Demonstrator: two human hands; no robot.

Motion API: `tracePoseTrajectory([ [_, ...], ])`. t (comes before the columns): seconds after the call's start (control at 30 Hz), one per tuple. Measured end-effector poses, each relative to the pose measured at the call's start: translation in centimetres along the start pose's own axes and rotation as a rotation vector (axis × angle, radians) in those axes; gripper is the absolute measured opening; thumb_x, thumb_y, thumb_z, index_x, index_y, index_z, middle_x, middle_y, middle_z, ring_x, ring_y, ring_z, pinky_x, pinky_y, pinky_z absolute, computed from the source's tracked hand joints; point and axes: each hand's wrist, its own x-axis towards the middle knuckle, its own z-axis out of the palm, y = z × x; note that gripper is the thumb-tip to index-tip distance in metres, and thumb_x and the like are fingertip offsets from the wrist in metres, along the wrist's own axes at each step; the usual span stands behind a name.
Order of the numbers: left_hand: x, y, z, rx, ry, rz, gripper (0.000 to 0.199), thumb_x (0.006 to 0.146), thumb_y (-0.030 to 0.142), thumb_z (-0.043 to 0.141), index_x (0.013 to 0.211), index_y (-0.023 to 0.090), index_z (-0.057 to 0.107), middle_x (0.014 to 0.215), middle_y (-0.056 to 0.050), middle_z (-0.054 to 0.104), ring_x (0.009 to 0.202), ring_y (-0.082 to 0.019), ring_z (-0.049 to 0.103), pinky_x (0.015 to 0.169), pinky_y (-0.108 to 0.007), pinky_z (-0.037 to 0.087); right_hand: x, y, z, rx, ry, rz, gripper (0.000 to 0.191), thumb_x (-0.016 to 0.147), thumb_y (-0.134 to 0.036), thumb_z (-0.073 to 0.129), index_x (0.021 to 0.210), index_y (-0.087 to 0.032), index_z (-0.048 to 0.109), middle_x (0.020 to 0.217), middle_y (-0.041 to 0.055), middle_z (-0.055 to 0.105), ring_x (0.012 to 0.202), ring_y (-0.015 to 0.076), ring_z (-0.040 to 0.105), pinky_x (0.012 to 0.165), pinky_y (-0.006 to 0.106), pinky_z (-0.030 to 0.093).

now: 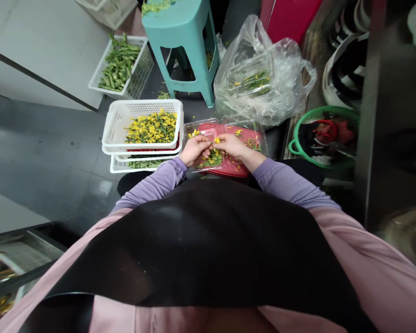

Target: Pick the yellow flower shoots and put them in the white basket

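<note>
My left hand and my right hand meet above a clear plastic box, their fingers pinched together. A small yellow flower shows at my right fingertips. What my left fingertips pinch is too small to make out. Beneath my hands, green stems with yellow blossoms lie in the left half of the clear box. The box lies open on a red surface, and loose petals and stem bits are scattered over its right half. Left of my left hand stands a white basket holding yellow-flowered greens.
Other white baskets lie under the flower basket. A basket of thick green stalks stands farther back, beside a teal stool. A plastic bag holding a clear box is behind my right hand. A green basin stands at right.
</note>
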Motion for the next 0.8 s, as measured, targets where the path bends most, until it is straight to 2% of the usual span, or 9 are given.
tracePoseTrajectory([
  [0.17, -0.1, 0.9, -0.3, 0.269, -0.057, 0.004, 0.016, 0.089, 0.016, 0.062, 0.075, 0.010, 0.057, 0.058, -0.001, 0.063, 0.043, -0.007, 0.056, 0.046, -0.017, 0.046, -0.4, -0.6, -0.4, -0.313, 0.028, -0.166, 0.013, 0.074, -0.015, 0.065, 0.065, -0.014, 0.056, 0.060, -0.0040, 0.050, 0.063, 0.0101, 0.043, 0.064, 0.024, 0.032],
  [0.37, -1.2, 0.4, 0.8, 0.200, 0.058, 0.016, 0.012, 0.088, 0.015, 0.057, 0.077, 0.013, 0.053, 0.051, 0.002, 0.057, 0.042, -0.008, 0.052, 0.048, -0.018, 0.045, -1.1, -1.4, -0.3, -0.479, -0.052, -0.192, 0.018, 0.072, -0.023, 0.074, 0.069, -0.016, 0.058, 0.065, -0.0026, 0.055, 0.066, 0.0123, 0.046, 0.065, 0.024, 0.031],
  [0.4, -1.4, 0.2, 0.8, 0.214, 0.044, -0.013, 0.011, 0.087, 0.014, 0.056, 0.077, 0.013, 0.054, 0.051, 0.002, 0.056, 0.042, -0.008, 0.052, 0.048, -0.019, 0.046, -1.2, -1.5, -0.3, -0.504, -0.070, -0.187, 0.017, 0.070, -0.021, 0.075, 0.068, -0.016, 0.058, 0.065, -0.0023, 0.055, 0.066, 0.0124, 0.046, 0.064, 0.024, 0.031],
  [0.47, -1.5, -0.2, 0.2, 0.350, -0.069, -0.107, 0.008, 0.085, 0.013, 0.055, 0.077, 0.012, 0.057, 0.055, -0.001, 0.059, 0.045, -0.010, 0.054, 0.052, -0.022, 0.048, -1.3, -1.6, -0.6, -0.518, -0.131, -0.174, 0.017, 0.068, -0.016, 0.076, 0.065, -0.016, 0.059, 0.064, -0.0019, 0.056, 0.065, 0.0120, 0.046, 0.063, 0.024, 0.031],
  [0.53, -0.8, -0.4, -1.0, 0.622, -0.150, -0.105, 0.008, 0.080, 0.008, 0.055, 0.077, 0.011, 0.062, 0.064, -0.004, 0.063, 0.056, -0.013, 0.060, 0.062, -0.026, 0.052, -1.4, -1.7, -0.9, -0.431, -0.155, -0.119, 0.014, 0.069, -0.011, 0.072, 0.066, -0.016, 0.060, 0.062, -0.0016, 0.055, 0.061, 0.0110, 0.045, 0.060, 0.023, 0.031],
  [0.57, -0.1, -0.4, -1.6, 0.781, -0.144, -0.039, 0.012, 0.077, 0.005, 0.054, 0.080, 0.010, 0.064, 0.070, -0.006, 0.066, 0.065, -0.015, 0.063, 0.070, -0.028, 0.053, -1.4, -1.8, -1.1, -0.340, -0.139, -0.064, 0.012, 0.071, -0.010, 0.069, 0.068, -0.016, 0.060, 0.060, -0.0017, 0.053, 0.057, 0.0103, 0.043, 0.056, 0.023, 0.030],
  [0.67, 3.1, -0.4, -3.3, 1.183, -0.027, 0.254, 0.031, 0.075, 0.001, 0.050, 0.097, 0.010, 0.070, 0.097, -0.011, 0.068, 0.095, -0.021, 0.063, 0.092, -0.031, 0.048, -1.4, -2.1, -1.6, 0.053, -0.052, 0.115, 0.009, 0.077, -0.008, 0.059, 0.081, -0.016, 0.059, 0.057, -0.0026, 0.049, 0.047, 0.0080, 0.034, 0.047, 0.021, 0.026],
  [0.7, 4.4, -0.4, -3.6, 1.281, -0.008, 0.308, 0.034, 0.077, 0.002, 0.049, 0.102, 0.010, 0.070, 0.106, -0.013, 0.066, 0.103, -0.023, 0.062, 0.096, -0.032, 0.046, -1.4, -2.2, -1.7, 0.183, -0.031, 0.152, 0.010, 0.078, -0.007, 0.056, 0.082, -0.016, 0.057, 0.057, -0.0026, 0.049, 0.046, 0.0074, 0.034, 0.045, 0.021, 0.026],
  [0.8, 7.9, -0.5, -3.9, 1.529, -0.018, 0.313, 0.035, 0.083, 0.008, 0.047, 0.111, 0.008, 0.069, 0.118, -0.019, 0.061, 0.113, -0.029, 0.057, 0.098, -0.035, 0.044, -1.0, -2.4, -1.9, 0.455, 0.025, 0.250, 0.009, 0.079, -0.006, 0.049, 0.079, -0.015, 0.052, 0.060, -0.0012, 0.048, 0.048, 0.0077, 0.043, 0.045, 0.019, 0.032],
])
